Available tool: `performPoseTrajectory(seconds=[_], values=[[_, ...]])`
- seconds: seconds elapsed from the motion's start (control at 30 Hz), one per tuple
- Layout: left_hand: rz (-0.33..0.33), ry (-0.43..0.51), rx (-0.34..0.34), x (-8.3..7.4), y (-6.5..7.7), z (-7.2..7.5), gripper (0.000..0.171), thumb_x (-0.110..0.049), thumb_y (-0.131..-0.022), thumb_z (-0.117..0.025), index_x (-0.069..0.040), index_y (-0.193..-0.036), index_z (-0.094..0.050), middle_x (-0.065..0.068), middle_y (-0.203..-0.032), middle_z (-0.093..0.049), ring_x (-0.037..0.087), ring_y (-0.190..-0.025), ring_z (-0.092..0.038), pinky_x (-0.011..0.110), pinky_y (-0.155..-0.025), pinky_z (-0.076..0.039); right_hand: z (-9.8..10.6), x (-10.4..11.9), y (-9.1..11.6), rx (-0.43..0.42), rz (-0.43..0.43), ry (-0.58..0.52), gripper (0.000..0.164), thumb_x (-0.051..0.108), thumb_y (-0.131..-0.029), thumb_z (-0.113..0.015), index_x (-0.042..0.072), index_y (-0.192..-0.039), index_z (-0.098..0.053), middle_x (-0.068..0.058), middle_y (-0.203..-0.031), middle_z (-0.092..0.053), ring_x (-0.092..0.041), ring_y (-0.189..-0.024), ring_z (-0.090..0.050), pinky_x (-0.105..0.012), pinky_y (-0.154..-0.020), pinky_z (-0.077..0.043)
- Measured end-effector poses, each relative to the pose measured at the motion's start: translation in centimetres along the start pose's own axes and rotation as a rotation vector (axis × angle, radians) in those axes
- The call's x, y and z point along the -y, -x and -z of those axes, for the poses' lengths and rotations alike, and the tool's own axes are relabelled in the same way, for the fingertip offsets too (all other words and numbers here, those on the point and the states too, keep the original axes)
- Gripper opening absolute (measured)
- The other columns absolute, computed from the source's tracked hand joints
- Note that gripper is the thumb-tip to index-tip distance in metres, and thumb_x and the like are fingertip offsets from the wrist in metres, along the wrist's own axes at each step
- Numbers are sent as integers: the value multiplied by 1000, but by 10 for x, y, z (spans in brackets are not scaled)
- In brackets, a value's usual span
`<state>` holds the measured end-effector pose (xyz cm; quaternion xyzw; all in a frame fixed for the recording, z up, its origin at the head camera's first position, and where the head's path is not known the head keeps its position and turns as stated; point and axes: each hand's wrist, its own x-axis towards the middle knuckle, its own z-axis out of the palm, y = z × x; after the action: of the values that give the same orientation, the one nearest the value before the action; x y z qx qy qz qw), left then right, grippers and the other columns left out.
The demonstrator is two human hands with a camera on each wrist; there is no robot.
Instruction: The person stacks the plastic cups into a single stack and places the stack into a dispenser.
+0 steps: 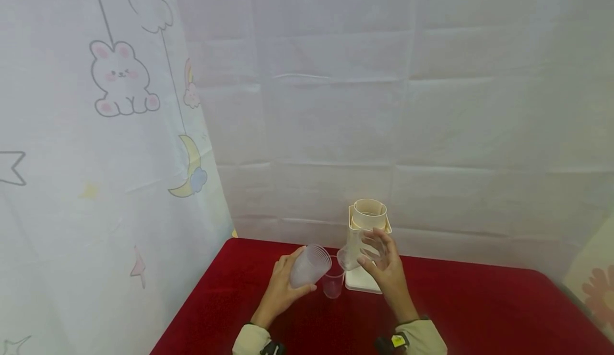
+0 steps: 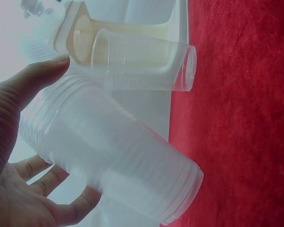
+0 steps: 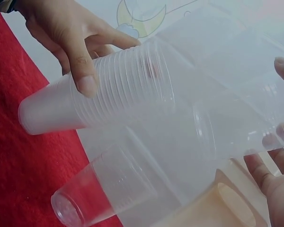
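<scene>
Left hand (image 1: 282, 287) grips the tilted cup stack (image 2: 109, 142); right hand (image 1: 389, 275) pinches one separate cup (image 3: 241, 120). Keep both grips light: thin walls may deform.

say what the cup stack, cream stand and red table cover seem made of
Cup stack: thin plastic, translucent and slightly glossy; the rims catch highlights. Cream stand: probably moulded plastic, smooth and rounded at the corners. Red table cover: perhaps velvet-like fabric, matte with a mottled nap.
</scene>
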<state>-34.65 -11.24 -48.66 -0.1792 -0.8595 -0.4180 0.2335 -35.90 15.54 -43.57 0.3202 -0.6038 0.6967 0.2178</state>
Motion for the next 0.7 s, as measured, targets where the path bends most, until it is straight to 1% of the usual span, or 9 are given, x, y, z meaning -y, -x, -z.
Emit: performPoseTrajectory(seconds=[0.2, 0.37, 0.47, 0.6, 0.7], values=[[1, 0, -14, -1, -5, -4, 88, -37, -74, -87, -31, -150, -43, 7, -127, -53, 22, -107, -45, 35, -74, -44, 1, -2, -10, 0, -12, 18, 72, -19, -84, -65, -9, -146, -30, -29, -139, -45, -22, -126, -52, -26, -98, -48], [2, -4, -28, 0, -13, -7, 88, -36, -75, -87, -29, -150, -43, 7, -126, -53, 22, -106, -45, 34, -73, -43, 1, -12, -23, 13, -8, -20, 72, -20, -83, -64, -9, -145, -31, -30, -138, -45, -23, -126, -52, -26, -98, -48], [11, -14, -33, 0, -17, -9, 87, -37, -75, -87, -29, -151, -43, 7, -127, -53, 22, -107, -45, 34, -73, -44, 0, -17, -32, 32, -5, -59, 71, -21, -83, -63, -10, -145, -29, -31, -139, -43, -25, -126, -51, -28, -99, -48], [26, -20, -37, 0, -22, -13, 88, -41, -76, -86, -31, -151, -42, 7, -127, -53, 22, -108, -45, 34, -73, -44, 0, -22, -41, 59, 0, -84, 71, -20, -84, -62, -11, -146, -28, -31, -140, -42, -24, -127, -50, -33, -102, -46], [40, -24, -43, 0, -26, -16, 88, -43, -76, -85, -30, -151, -42, 7, -127, -53, 22, -108, -44, 35, -73, -44, 1, -25, -47, 76, -1, -95, 72, -20, -84, -62, -12, -146, -27, -31, -140, -41, -24, -127, -49, -33, -103, -46]])
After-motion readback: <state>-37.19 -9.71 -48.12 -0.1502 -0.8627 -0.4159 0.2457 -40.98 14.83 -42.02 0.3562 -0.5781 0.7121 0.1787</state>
